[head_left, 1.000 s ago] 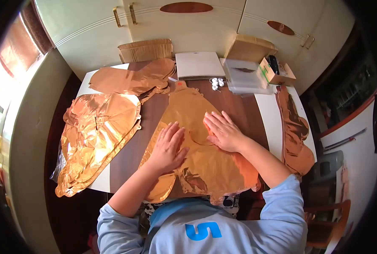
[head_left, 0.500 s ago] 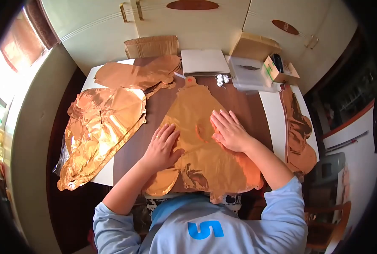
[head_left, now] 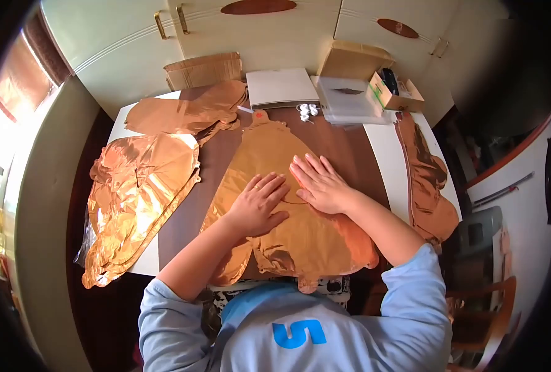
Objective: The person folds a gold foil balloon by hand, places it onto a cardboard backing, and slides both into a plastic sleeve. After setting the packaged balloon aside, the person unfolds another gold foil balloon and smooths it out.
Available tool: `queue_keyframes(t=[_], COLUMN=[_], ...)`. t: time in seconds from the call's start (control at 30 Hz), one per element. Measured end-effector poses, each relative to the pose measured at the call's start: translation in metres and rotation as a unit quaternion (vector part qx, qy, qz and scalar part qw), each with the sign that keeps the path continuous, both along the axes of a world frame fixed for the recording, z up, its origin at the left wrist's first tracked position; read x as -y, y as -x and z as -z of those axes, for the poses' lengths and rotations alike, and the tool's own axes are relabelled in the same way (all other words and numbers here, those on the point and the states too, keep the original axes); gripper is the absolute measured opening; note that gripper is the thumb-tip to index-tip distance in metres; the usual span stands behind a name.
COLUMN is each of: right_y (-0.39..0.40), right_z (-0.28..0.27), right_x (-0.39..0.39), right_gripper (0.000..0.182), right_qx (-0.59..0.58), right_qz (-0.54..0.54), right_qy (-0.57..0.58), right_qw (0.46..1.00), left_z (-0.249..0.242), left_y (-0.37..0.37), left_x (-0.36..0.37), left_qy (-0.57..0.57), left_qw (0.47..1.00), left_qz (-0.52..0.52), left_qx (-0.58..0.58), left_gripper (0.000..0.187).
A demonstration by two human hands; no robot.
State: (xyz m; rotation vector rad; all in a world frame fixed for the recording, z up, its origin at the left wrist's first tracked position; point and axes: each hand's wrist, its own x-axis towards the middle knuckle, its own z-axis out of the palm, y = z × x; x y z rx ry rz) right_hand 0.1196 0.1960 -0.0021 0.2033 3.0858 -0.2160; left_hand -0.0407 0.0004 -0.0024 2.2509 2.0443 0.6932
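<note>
A flat copper-coloured foil piece [head_left: 269, 149] lies on the brown table in front of me, its narrow tabbed end pointing away and its wide end at the near edge. My left hand [head_left: 260, 205] lies palm down on its middle, with a ring on one finger. To the right of it my right hand [head_left: 320, 184] rests flat on the same foil, fingers slightly spread. Neither hand grips anything. The near part of the foil is creased.
Shiny foil pieces [head_left: 142, 192] are stacked at left, with more foil [head_left: 182, 115] behind. Folded foil [head_left: 425, 180] lies at right. At the back are a white box [head_left: 281, 88], white coils [head_left: 307, 111], a plastic case [head_left: 349, 102] and a small carton [head_left: 399, 96].
My left hand has slid right over the foil, closer to my right hand. The table and its items appear shifted slightly left in view.
</note>
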Motion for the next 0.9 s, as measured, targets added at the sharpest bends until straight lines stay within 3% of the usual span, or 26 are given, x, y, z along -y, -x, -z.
queue_keyframes(t=[0.27,0.37,0.4,0.47,0.5,0.57,0.63,0.73,0.83,0.87,0.9], right_y=[0.001,-0.024,-0.039,-0.080,-0.106,-0.160,-0.206,-0.218,-0.205,-0.196,-0.189], right_z=[-0.003,-0.010,-0.018,-0.057,-0.073,-0.070,-0.034,0.001,0.029,0.025,0.017], right_x=[-0.001,0.000,0.005,0.031,0.048,0.079,0.109,0.149,0.167,0.172,0.176], right_gripper=[0.071,0.073,0.068,0.040,0.026,0.029,0.038,0.051,0.046,0.033,0.029], right_qx=[0.016,-0.099,-0.190,-0.310,-0.269,-0.173,-0.094,-0.091,-0.176,-0.227,-0.246], right_qz=[0.011,0.062,0.068,0.088,0.150,0.259,0.352,0.436,0.484,0.492,0.483], right_qy=[-0.019,0.090,0.045,0.025,0.087,0.195,0.306,0.508,0.642,0.653,0.610], right_qw=[1.000,0.989,0.978,0.946,0.948,0.930,0.880,0.738,0.568,0.529,0.577], left_z=[0.002,0.000,0.000,0.000,0.000,-0.002,-0.003,-0.004,-0.003,-0.001,-0.001], left_y=[-0.001,0.000,0.000,-0.001,-0.001,-0.002,-0.001,-0.001,-0.001,0.000,-0.001], left_x=[0.007,0.005,0.005,0.006,0.006,0.005,0.004,0.004,0.005,0.005,0.005], left_qy=[-0.008,0.013,0.015,0.015,0.014,0.021,0.026,0.036,0.029,0.024,0.028], left_qw=[1.000,1.000,1.000,1.000,1.000,1.000,1.000,0.999,0.999,0.999,0.999], left_qz=[-0.009,-0.011,-0.012,-0.018,-0.021,-0.019,-0.018,-0.017,-0.011,-0.011,-0.011], left_qx=[0.010,-0.005,-0.010,-0.003,0.000,0.004,0.000,-0.005,-0.012,-0.018,-0.016], left_gripper=[0.068,0.067,0.067,0.067,0.067,0.067,0.067,0.069,0.073,0.077,0.078])
